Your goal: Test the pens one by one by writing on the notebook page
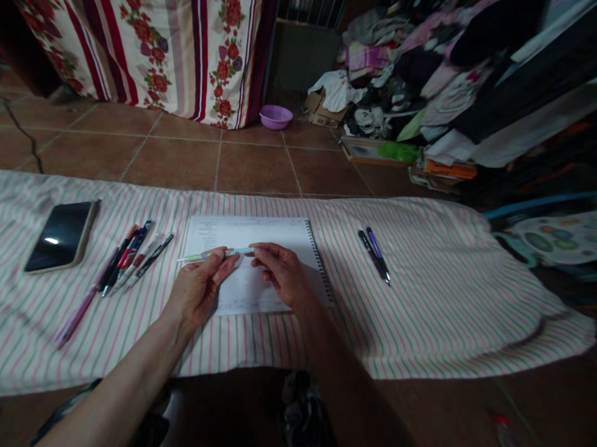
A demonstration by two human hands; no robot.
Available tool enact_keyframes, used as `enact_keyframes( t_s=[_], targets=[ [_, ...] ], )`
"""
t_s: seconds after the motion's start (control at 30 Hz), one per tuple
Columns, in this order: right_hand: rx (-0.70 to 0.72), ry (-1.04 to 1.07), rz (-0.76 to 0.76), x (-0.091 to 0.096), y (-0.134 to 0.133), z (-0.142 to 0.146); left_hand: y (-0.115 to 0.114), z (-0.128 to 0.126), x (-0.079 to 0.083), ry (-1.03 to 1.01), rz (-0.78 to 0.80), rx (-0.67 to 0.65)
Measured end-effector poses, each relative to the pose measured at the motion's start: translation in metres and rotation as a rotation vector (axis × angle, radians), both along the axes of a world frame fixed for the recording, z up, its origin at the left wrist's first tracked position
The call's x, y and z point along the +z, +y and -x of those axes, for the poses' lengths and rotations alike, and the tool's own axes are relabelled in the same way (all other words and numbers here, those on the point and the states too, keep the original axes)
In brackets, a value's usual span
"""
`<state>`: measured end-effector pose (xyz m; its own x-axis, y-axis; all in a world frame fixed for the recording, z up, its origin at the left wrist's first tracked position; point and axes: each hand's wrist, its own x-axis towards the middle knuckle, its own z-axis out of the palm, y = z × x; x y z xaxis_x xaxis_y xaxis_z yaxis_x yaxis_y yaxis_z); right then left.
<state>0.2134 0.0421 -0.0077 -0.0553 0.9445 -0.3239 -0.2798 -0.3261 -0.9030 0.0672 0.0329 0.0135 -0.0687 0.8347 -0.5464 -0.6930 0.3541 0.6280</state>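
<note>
Between phone (62, 235) and two pens (373, 255), left hand (199, 286) and right hand (281, 270) pinch a pale pen (237, 251) over notebook (249, 293).

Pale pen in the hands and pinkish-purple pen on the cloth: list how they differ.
The pale pen is held by the left hand and right hand; the pinkish-purple pen lies on the striped cloth. The pale pen runs nearly crosswise in view, while the pinkish-purple pen slants steeply. Both are slim.

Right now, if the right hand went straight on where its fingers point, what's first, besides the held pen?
Likely the left hand, facing the right hand along the pale green pen; exact depth is unclear.
</note>
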Motion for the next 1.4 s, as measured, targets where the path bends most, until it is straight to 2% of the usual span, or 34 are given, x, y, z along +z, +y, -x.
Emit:
enact_keyframes(
  t_s=[0.1,0.2,0.47,0.63,0.97,1.17,1.4],
  targets=[
    [0.011,-0.047,0.029,0.0014,-0.0013,0.0019,0.0002,-0.0007,0.0,-0.004,-0.008,-0.003],
    [-0.025,-0.119,-0.002,-0.0003,-0.0017,0.0035,0.0,-0.0016,0.0,-0.017,-0.008,-0.003],
    [-0.064,-0.142,-0.072,-0.0018,-0.0003,0.0032,-0.0025,-0.0039,0.0001,0.027,-0.025,-0.004],
    [-0.057,-0.096,-0.098,-0.0025,0.0005,0.002,-0.0025,-0.0039,0.0014,0.014,0.009,0.002],
    [0.037,-0.021,-0.006,0.0001,-0.0024,0.0017,0.0004,-0.0011,0.0008,-0.022,0.03,0.011],
    [-0.033,-0.081,-0.016,-0.0032,-0.0013,0.003,-0.0018,-0.0027,-0.0003,-0.027,0.013,0.012],
    [-0.053,-0.078,-0.07,-0.0064,-0.0001,0.0019,-0.0029,-0.0049,0.0025,0.006,0.021,0.011]
  ],
)
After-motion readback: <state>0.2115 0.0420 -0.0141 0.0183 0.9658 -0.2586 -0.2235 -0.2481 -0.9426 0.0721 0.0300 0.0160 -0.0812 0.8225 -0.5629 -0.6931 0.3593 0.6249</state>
